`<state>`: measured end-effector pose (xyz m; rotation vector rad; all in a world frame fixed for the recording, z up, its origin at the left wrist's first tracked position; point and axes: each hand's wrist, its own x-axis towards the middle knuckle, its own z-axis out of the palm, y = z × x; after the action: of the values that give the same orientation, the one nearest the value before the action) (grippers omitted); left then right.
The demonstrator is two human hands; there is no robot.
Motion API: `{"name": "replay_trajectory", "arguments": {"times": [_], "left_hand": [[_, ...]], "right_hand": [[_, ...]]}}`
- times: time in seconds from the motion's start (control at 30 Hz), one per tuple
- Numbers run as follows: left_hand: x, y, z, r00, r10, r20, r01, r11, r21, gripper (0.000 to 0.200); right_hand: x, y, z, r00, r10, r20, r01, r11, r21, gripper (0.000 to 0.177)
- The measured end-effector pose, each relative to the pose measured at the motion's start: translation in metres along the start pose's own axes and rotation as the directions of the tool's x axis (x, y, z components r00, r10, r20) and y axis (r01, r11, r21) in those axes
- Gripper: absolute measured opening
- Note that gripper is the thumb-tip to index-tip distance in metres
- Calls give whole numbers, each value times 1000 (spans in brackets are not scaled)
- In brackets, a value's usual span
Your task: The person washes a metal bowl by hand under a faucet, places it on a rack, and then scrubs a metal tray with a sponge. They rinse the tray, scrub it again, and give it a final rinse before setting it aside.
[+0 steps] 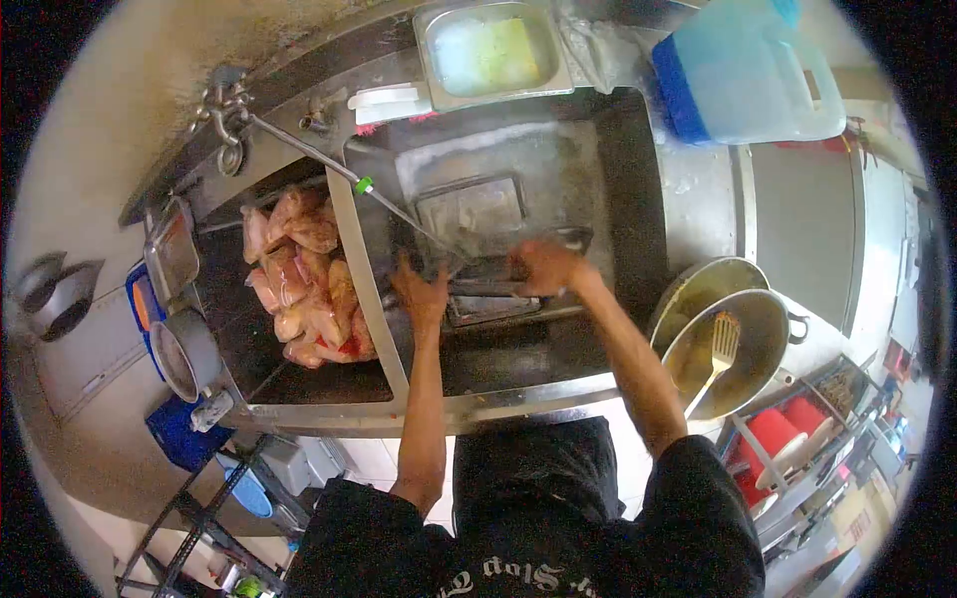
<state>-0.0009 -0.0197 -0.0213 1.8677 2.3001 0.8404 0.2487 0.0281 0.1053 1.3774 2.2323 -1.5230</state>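
Over the right-hand sink basin (623, 199), my left hand (423, 291) grips the left end of a dark metal pan (486, 269), under the tap's spout. My right hand (548, 267) is curled at the pan's right end, somewhat blurred; whatever is inside its fingers is hidden. Water from the spout (409, 217) falls near the pan. Farther back in the basin lies a rectangular metal pan (474, 209). Another rectangular metal piece (493, 307) shows just below my hands.
Bagged raw meat (304, 284) fills part of the left basin. A steel container of suds (488, 55) and a white-handled brush (389, 98) sit behind. At right stand a large jug (748, 75) and pots (758, 329) with a slotted turner (723, 349).
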Motion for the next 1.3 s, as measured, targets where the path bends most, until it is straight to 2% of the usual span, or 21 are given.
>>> {"name": "replay_trajectory", "arguments": {"times": [0.07,0.1,0.2,0.27,0.37,0.47,0.53,0.6,0.67,0.7,0.8,0.83,0.87,0.93,1.0,1.07,1.1,1.13,1.2,1.27,1.3], "left_hand": [[15,29,-14,839,478,261,-484,874,-43,38],[21,56,-31,700,211,682,231,837,-496,46],[16,58,-11,626,96,774,368,838,-401,53],[18,62,-2,751,55,658,328,834,-443,55],[19,16,27,603,-240,761,606,759,-240,48],[16,-6,38,820,-95,564,473,666,-576,44],[17,-7,36,853,-118,508,400,774,-491,54],[17,-12,41,647,-242,723,562,792,-238,60],[13,-26,55,611,-301,732,637,736,-229,61],[9,-36,59,571,-352,742,703,677,-219,62],[22,-16,38,633,-392,668,754,507,-417,60],[19,-38,43,432,-351,831,780,608,-149,55],[24,-28,38,427,-355,832,787,599,-149,55],[45,-5,17,253,-486,837,964,196,-178,58],[43,-10,10,367,-432,824,930,194,-313,65],[46,-11,9,155,-431,889,984,-15,-179,73],[50,-5,4,149,-434,889,985,-14,-172,73],[58,0,2,200,-451,870,977,22,-214,71],[62,-1,8,246,-470,848,967,62,-246,70],[53,-15,25,228,-345,911,959,-82,-272,62],[50,-20,36,239,-340,910,958,-72,-278,62]], "right_hand": [[9,-31,-65,979,82,185,-85,996,9,50],[20,-37,-87,918,150,368,-164,987,5,49],[72,-14,-98,905,-9,425,-42,993,110,48],[100,-3,-86,905,-293,-309,234,948,-214,39],[129,-3,-29,687,-287,-668,201,958,-205,31],[142,3,58,614,-702,-361,417,677,-607,21],[160,10,60,672,-542,-504,334,830,-446,25],[174,2,49,669,-380,-638,86,893,-442,28],[179,-14,52,526,-247,-814,50,964,-261,28],[183,-13,59,648,-436,-625,266,898,-351,25],[199,-5,54,804,-215,-555,44,951,-305,32],[202,-3,54,812,-220,-540,48,948,-313,32],[206,-3,53,757,-277,-591,133,952,-276,30],[211,-4,54,611,-347,-711,294,934,-202,26],[199,-10,36,654,-496,-571,407,867,-287,25],[205,-4,25,515,241,-822,350,817,459,23],[216,18,32,556,318,-768,234,826,512,23],[216,31,51,546,330,-770,234,822,519,23],[182,-11,34,594,-270,-758,388,921,-24,22],[189,12,51,535,-270,-801,400,915,-41,26],[192,17,49,496,-51,-867,301,946,117,28]]}}
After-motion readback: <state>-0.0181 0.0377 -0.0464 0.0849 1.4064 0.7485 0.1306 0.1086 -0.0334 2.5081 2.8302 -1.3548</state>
